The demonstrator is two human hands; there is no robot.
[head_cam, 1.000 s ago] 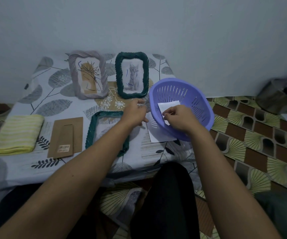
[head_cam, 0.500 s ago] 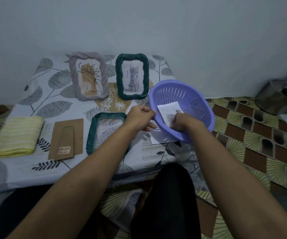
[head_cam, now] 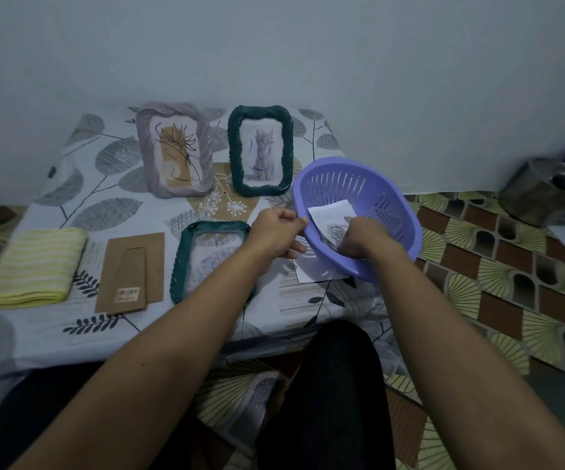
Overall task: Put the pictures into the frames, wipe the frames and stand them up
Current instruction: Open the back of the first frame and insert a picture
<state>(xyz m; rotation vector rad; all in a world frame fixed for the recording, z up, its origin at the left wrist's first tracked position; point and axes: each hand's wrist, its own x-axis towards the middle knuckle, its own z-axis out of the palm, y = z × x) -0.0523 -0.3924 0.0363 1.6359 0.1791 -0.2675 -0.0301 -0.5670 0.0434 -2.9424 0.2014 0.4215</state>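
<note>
— How is the right hand (head_cam: 362, 237) seen?
— It is sunk in the purple basket (head_cam: 396, 201), fingers curled, and the picture (head_cam: 330, 220), a sheet with a rose drawn on it, is pinched at its lower edge. The basket's near-left rim is gripped by the left hand (head_cam: 276, 230).
— Where is the picture wanted?
— The empty green frame (head_cam: 206, 256) is laid flat on the table (head_cam: 81, 205), to the left of the right hand and just beside the left hand, which is the nearer of the two. Its long axis is pointed away from the person; the picture is held roughly the same way, slightly turned, so a leftward carry with little turning is judged enough.
— What else is laid out?
— The brown backing board (head_cam: 132, 266) is placed just left of that frame, the folded yellow cloth (head_cam: 33, 266) further left. A lilac frame (head_cam: 174, 150) and a second green frame (head_cam: 260, 149), both filled, are stood at the back.
— Can anything be read?
— A small sticker (head_cam: 127, 294) is seen on the board; its print is too small to be made out
</note>
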